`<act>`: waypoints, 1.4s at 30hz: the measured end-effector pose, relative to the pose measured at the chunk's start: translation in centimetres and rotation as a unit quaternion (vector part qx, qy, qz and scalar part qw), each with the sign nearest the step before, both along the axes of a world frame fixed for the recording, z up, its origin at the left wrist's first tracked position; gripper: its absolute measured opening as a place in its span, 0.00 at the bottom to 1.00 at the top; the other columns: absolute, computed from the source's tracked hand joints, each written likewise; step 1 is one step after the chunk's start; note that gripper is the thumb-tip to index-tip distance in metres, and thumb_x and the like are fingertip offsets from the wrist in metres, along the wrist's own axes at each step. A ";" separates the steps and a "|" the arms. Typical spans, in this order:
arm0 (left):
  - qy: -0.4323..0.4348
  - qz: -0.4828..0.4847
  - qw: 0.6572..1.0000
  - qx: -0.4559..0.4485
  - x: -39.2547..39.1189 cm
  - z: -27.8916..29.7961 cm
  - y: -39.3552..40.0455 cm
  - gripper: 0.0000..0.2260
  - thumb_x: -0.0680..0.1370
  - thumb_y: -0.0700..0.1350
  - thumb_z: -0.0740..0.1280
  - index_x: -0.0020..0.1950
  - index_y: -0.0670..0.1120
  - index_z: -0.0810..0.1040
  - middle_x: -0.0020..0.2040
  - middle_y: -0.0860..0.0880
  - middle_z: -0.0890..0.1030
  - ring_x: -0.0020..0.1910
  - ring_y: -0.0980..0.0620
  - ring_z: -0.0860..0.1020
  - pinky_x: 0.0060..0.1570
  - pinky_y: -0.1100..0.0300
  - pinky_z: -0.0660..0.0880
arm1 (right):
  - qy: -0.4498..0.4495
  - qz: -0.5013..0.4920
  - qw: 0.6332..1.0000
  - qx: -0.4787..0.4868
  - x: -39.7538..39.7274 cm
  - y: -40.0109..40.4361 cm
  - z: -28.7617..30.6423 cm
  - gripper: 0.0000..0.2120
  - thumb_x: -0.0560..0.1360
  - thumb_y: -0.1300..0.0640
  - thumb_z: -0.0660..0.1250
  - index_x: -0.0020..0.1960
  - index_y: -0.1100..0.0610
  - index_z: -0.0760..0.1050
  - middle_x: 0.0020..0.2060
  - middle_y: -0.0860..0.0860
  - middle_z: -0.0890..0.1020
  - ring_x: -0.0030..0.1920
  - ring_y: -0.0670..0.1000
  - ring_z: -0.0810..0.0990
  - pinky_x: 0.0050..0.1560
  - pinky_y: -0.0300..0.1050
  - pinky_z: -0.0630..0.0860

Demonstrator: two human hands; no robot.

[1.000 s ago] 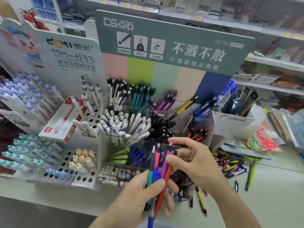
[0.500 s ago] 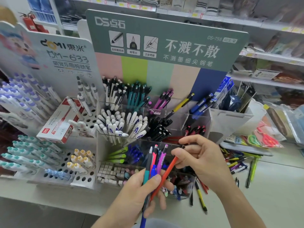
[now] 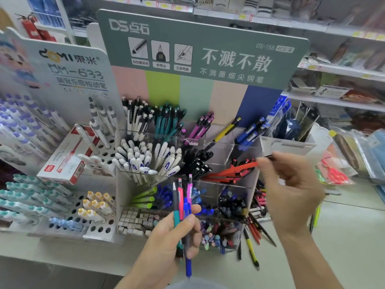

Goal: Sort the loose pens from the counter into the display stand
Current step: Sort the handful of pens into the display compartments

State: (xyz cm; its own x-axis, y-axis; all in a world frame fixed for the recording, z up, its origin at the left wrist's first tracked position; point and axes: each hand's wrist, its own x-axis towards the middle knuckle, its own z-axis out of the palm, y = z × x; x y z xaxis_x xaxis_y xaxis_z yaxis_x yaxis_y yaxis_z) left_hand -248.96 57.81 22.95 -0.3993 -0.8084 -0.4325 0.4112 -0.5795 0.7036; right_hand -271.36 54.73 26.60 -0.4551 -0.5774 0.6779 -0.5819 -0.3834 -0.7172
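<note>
My left hand [image 3: 173, 236] grips a bunch of pens [image 3: 183, 209] upright in front of the stand: teal, pink, magenta and blue ones. My right hand [image 3: 291, 184] pinches the black end of a red pen [image 3: 239, 168], which lies slanted with its tip down among the other red pens in the stand's right middle compartment. The clear tiered display stand [image 3: 245, 151] holds pens grouped by colour under a green sign. Loose pens [image 3: 253, 232] lie on the counter to the right of the stand's base.
A white rack [image 3: 68, 207] with holes and capped pens stands at the left, with a red and white box [image 3: 68, 157] on it. A white bin [image 3: 291, 147] and packaged goods [image 3: 335, 174] sit at the right. Store shelves run behind.
My right hand pulled the red pen out of the bunch in my left hand and carried it up and right into the red-pen compartment. My left hand stayed roughly in place.
</note>
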 end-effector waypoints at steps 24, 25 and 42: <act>0.013 -0.134 0.990 -0.050 1.3 -0.1 -0.5 0.19 0.74 0.51 0.74 0.58 0.40 0.82 0.42 0.35 0.78 0.27 0.47 0.68 0.21 0.63 0.64 | -0.001 0.159 0.968 0.193 5.3 1.5 0.2 0.09 0.76 0.59 0.73 0.57 0.54 0.80 0.47 0.47 0.80 0.46 0.51 0.81 0.43 0.42 0.78; -0.002 -0.161 0.985 -0.069 1.5 -0.1 -0.5 0.19 0.74 0.53 0.74 0.56 0.39 0.82 0.41 0.33 0.76 0.29 0.46 0.68 0.23 0.63 0.65 | 0.001 0.195 0.949 0.248 5.3 1.5 0.5 0.11 0.77 0.56 0.73 0.58 0.50 0.80 0.48 0.44 0.80 0.48 0.51 0.81 0.44 0.43 0.78; -0.029 -0.173 0.981 -0.081 2.8 0.2 -0.8 0.20 0.73 0.50 0.74 0.64 0.46 0.81 0.50 0.35 0.83 0.30 0.50 0.75 0.26 0.64 0.68 | -0.203 0.044 0.969 0.132 1.4 0.5 4.0 0.10 0.72 0.53 0.76 0.48 0.56 0.81 0.39 0.51 0.85 0.37 0.49 0.83 0.40 0.38 0.79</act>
State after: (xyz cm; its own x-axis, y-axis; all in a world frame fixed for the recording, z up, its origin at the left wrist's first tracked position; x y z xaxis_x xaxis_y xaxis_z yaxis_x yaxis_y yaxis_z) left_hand -246.14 57.04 23.19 -0.6404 -0.6892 -0.3390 0.1669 -0.5557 0.8144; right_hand -269.95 55.27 30.57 -0.5953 -0.7544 0.2767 -0.2045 -0.1908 -0.9601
